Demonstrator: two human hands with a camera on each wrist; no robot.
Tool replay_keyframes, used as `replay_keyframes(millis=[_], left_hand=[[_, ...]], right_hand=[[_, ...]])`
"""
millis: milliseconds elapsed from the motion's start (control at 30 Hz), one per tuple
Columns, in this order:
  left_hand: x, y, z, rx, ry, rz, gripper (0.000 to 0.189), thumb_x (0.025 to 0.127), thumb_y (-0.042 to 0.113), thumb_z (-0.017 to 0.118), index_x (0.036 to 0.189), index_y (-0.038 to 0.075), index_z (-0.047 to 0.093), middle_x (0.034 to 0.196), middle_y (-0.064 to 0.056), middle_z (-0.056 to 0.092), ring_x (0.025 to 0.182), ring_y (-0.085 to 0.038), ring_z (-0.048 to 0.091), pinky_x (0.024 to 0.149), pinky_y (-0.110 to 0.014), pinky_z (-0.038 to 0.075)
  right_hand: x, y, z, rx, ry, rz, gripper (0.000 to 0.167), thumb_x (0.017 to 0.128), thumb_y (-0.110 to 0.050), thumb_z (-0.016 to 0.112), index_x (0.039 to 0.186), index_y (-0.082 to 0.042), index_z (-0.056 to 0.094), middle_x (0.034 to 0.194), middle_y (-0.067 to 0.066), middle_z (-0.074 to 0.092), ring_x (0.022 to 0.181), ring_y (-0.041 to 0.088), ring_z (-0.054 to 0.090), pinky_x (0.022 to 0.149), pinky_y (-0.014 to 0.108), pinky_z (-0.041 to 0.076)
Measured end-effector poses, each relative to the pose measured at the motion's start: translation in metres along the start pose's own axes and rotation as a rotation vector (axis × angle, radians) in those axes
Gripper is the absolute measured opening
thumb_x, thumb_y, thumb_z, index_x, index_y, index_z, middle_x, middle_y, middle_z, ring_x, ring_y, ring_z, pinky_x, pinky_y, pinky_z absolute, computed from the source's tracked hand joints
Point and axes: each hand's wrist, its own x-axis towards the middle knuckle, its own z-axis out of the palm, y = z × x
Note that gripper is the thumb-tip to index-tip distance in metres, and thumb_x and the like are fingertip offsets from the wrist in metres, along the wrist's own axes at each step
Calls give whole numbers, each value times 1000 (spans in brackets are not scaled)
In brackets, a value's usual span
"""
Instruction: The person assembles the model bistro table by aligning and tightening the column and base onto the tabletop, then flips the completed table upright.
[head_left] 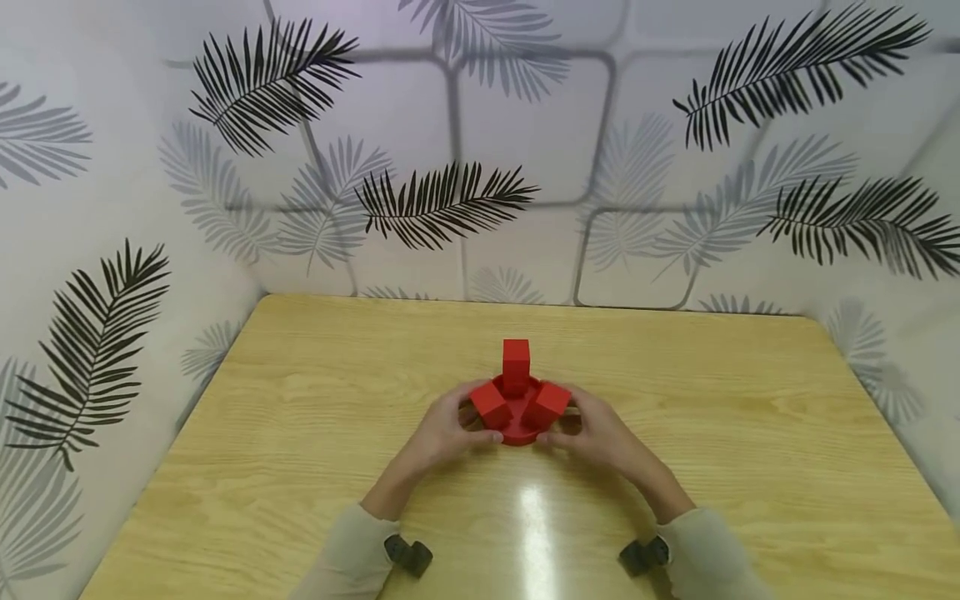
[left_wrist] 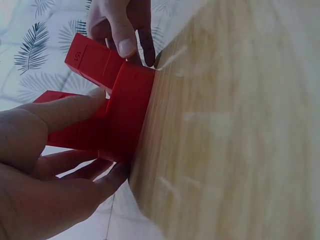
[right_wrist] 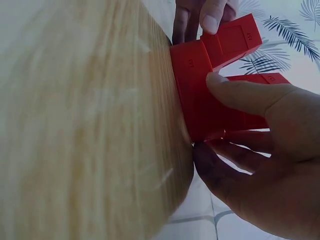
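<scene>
A round red base (head_left: 517,435) sits on the table with three red blocks rising from it. The back block (head_left: 516,360) stands upright; the left block (head_left: 491,406) and right block (head_left: 550,404) lean outward. My left hand (head_left: 441,431) grips the left side, thumb at the front and fingers curled behind. On the opposite side my right hand (head_left: 600,432) holds it the same way. In the left wrist view, the left thumb (left_wrist: 75,110) lies against a block near the base. The right thumb (right_wrist: 245,95) presses the base's wall in the right wrist view.
The wooden table (head_left: 337,367) extends around the red piece on all sides. Behind and beside it hangs a pale backdrop (head_left: 525,133) printed with dark and grey leaves. A small black device (head_left: 408,556) is strapped at the left wrist, and another black device (head_left: 643,556) at the right.
</scene>
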Motion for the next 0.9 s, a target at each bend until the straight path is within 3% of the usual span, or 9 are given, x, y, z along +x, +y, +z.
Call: replay_keyframes(millis=[200,500,667,900], left_hand=[[1,2,5,43,44,37,69,84,-11,78,146,-4,49,143,-22,56,132,-42,55,109,-48,46],[-5,5,6,94,80,-4,61,86,-5,79,142,0,55,139,-18,60,126,-40,60,104,-46,52],[-8,11,2,10,88,-28,49,89,3,79,134,-2,61,128,-17,66,119,-38,64,100,-42,55],[-7,17,-1,-68,109,-74,47,93,19,78,133,-2,65,122,-12,70,116,-30,65,99,-38,56]], right_hand=[[0,-3,2,-20,43,35,62,84,-5,85,140,-2,57,135,16,63,121,36,62,97,47,56],[-1,-9,3,-52,43,73,56,84,-7,85,134,-2,62,128,13,67,117,36,65,95,47,57],[-3,-15,-2,5,52,98,48,87,-13,84,129,-1,65,120,12,70,111,34,67,89,40,60],[-5,-26,-12,49,121,50,56,87,-20,84,134,3,64,124,18,69,112,36,67,88,38,60]])
